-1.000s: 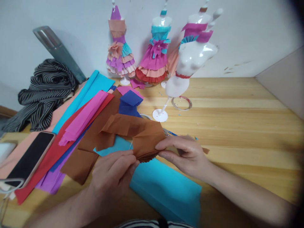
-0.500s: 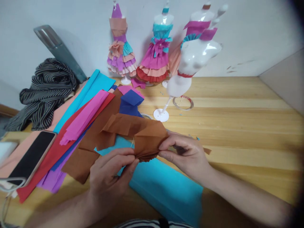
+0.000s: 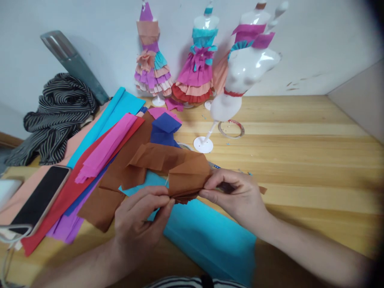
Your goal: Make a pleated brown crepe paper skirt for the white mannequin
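A strip of brown crepe paper [image 3: 189, 172] is held between my two hands, its lower edge gathered into several tight folds. My left hand [image 3: 144, 218] pinches the folds at their left end with thumb and fingers. At the right end, my right hand [image 3: 237, 196] pinches the strip's edge between thumb and forefinger. A thin, pale stick-like piece shows just above my left fingertips. Below the hands lies a turquoise paper sheet [image 3: 210, 240]. The strip's far end trails left over more brown paper [image 3: 102, 208].
Behind the hands stands a bare white mannequin [image 3: 249, 72] with a red waistband. Paper-dressed mannequins [image 3: 202, 72] line the wall. Coloured paper [image 3: 105, 140], a phone [image 3: 42, 200], a striped cloth [image 3: 60, 116] and a bottle [image 3: 75, 64] are at left. A clear ring [image 3: 231, 129] lies behind.
My right hand has shifted slightly, and the brown strip's folds now lie flatter and closer together. A bit of a blue-marked object now shows behind my right hand.
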